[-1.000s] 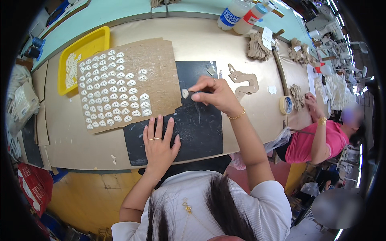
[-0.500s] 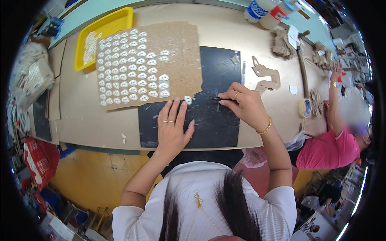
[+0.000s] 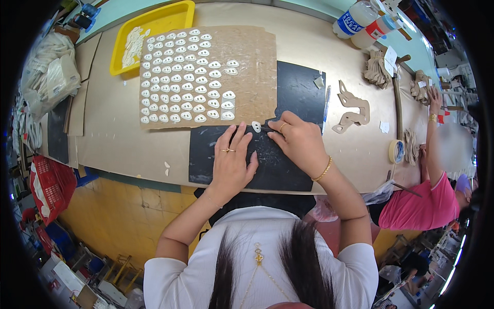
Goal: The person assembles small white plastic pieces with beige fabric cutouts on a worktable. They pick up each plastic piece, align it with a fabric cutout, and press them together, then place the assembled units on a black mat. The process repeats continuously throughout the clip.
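Observation:
My left hand [image 3: 231, 157] rests with its fingers stretched out on the black mat [image 3: 303, 98], its fingertips at the near edge of a brown board [image 3: 252, 67]. Just right of those fingertips lies a small white oval piece [image 3: 256, 126] with dark holes. My right hand [image 3: 301, 144] is closed in a pinch on a thin pointed tool [image 3: 265, 128], whose tip reaches the right side of that piece; the tool's exact kind is too small to tell. Rows of similar white pieces [image 3: 188, 78] cover the board's left and middle.
A yellow tray [image 3: 189, 19] with loose white pieces stands at the back left. To the right are a pen [image 3: 327, 109], a flat brown cutout [image 3: 360, 110], a tape roll [image 3: 396, 151] and two bottles [image 3: 356, 19]. Farther right, a person in pink [image 3: 417, 203] reaches over the table.
My right hand has moved left, bringing the tool's tip from apart to the loose white piece. My left hand stays beside the board's edge. The whole view has shifted slightly.

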{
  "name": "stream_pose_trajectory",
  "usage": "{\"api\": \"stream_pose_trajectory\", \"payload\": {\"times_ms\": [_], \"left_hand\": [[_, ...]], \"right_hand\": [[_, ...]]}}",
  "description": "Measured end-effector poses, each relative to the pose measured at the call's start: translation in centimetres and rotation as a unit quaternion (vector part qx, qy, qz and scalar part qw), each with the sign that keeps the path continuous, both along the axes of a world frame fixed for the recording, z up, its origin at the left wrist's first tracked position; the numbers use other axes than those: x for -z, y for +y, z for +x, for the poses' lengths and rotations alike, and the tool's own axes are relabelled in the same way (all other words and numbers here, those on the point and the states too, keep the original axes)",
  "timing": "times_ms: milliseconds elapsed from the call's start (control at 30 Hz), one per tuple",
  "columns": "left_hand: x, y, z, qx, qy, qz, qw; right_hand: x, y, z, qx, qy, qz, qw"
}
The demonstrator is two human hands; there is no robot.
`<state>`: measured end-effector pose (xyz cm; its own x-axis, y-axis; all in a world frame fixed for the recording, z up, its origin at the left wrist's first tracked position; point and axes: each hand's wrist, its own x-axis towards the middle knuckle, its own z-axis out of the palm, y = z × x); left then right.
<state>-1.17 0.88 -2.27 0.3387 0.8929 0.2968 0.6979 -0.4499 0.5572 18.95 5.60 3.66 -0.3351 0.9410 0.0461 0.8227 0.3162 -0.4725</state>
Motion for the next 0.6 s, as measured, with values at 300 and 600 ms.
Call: {"api": "stream_pose_trajectory", "payload": {"times_ms": [300, 600], "left_hand": [[-0.3, -0.1, 0.0, -0.003, -0.011, -0.010, 1.000], [-0.6, -0.1, 0.1, 0.000, 0.036, -0.011, 0.999]], "right_hand": [[0.0, 2.5, 0.7, 0.040, 0.072, -0.172, 0.982], [0.5, 2.5, 0.8, 0.078, 0.135, -0.241, 0.958]]}}
